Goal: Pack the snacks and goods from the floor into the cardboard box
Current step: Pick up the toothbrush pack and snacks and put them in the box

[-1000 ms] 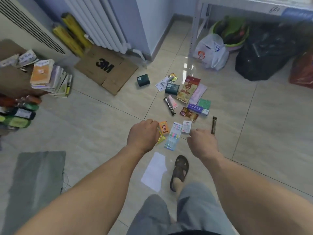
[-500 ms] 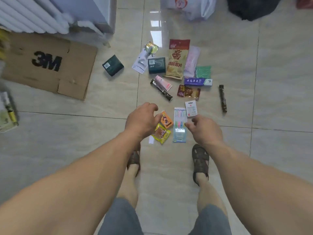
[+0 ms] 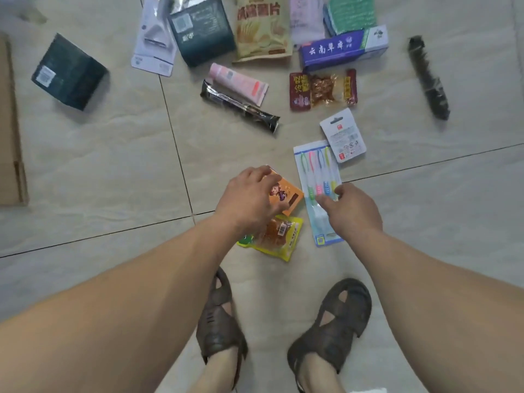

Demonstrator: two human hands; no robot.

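Orange and printed with a cartoon figure, a small snack packet [image 3: 285, 194] lies on the tiled floor [image 3: 113, 171] under the left hand [image 3: 249, 198], whose curled fingers close over its near end, thumb at the lower edge; whether the packet is lifted cannot be told. Beside it the right hand [image 3: 353, 211] reaches down with fingers bent onto the lower half of a toothbrush pack [image 3: 316, 177], a clear-fronted card holding four brushes in green, pink, blue and yellow; the grip looks like a pinch at the pack's right edge. Both forearms stretch forward from the bottom corners, above two brown sandals [image 3: 331, 327]. Just below the left hand lies one yellow snack packet [image 3: 276, 239], partly covered by the wrist. Farther out lie two dark green pouches [image 3: 69, 72], one pink tube [image 3: 239, 83] touching one long black wrapper [image 3: 241, 107], one red-ended snack packet [image 3: 323, 89], one blue toothpaste box [image 3: 344, 49], one chips bag [image 3: 262, 26], and a small white card [image 3: 343, 136] overlapping the toothbrush pack's upper corner. Flattened cardboard [image 3: 10, 137] shows at the left edge
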